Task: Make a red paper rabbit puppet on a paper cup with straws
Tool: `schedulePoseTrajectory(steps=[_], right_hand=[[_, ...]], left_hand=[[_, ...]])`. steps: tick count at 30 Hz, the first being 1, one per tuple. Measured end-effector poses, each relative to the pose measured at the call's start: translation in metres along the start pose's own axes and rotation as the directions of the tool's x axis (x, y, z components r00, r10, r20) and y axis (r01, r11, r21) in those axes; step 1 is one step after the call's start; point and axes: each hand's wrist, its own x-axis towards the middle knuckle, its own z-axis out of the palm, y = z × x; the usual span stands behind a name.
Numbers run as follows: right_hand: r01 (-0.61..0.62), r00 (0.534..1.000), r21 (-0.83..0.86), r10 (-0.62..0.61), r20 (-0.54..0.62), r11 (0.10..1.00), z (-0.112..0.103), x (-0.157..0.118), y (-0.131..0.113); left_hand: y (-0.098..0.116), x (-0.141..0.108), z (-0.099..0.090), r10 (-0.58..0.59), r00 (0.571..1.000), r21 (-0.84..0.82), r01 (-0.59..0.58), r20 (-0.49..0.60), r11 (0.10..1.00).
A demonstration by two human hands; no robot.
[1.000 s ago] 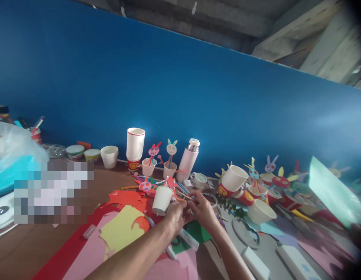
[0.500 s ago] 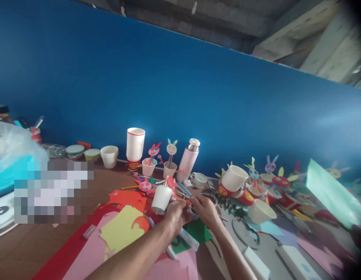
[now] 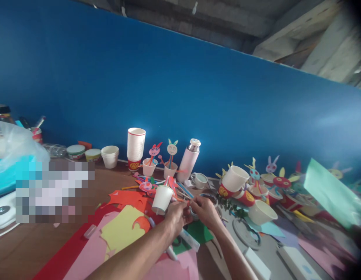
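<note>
Blue partition (image 3: 169, 85) backs a cluttered bench (image 3: 23, 249), and from the head view the right hand (image 3: 206, 210), nearly closed, pinches an orange strip (image 3: 183, 201) beside a tilted white cup (image 3: 162, 199); the left hand (image 3: 177, 214) curls close, its grip hidden. Delicate adjusting, it seems; the next move calls for steady, gentle pressure.

Left hand (image 3: 176, 214) near right hand (image 3: 205, 208)

Tilted white paper cup (image 3: 162, 200), wide rim up, beside thin orange strip (image 3: 181, 200).
</note>
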Motion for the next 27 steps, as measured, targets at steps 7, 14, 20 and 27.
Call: schedulePoseTrajectory(steps=[7,14,20,27], right_hand=[[-0.013,1.000,0.032,0.013,-0.005,0.999,0.0021,0.0008,0.0023],[-0.015,1.000,0.060,0.014,0.017,0.998,-0.0003,0.0022,0.0039],[-0.015,1.000,0.074,0.015,0.009,0.997,-0.0007,0.0035,0.0057],[-0.030,0.999,0.088,0.028,0.021,0.996,-0.0010,0.0032,0.0056]], left_hand=[[0.0012,-0.0015,0.0023,-0.006,1.000,0.002,0.006,-0.011,1.000],[0.0005,0.0015,0.0013,-0.017,1.000,0.010,0.017,-0.020,1.000],[-0.0001,0.0039,0.0002,-0.017,1.000,0.012,0.017,-0.021,1.000],[-0.0005,0.0040,-0.0003,-0.024,0.999,0.009,0.025,-0.026,1.000]])
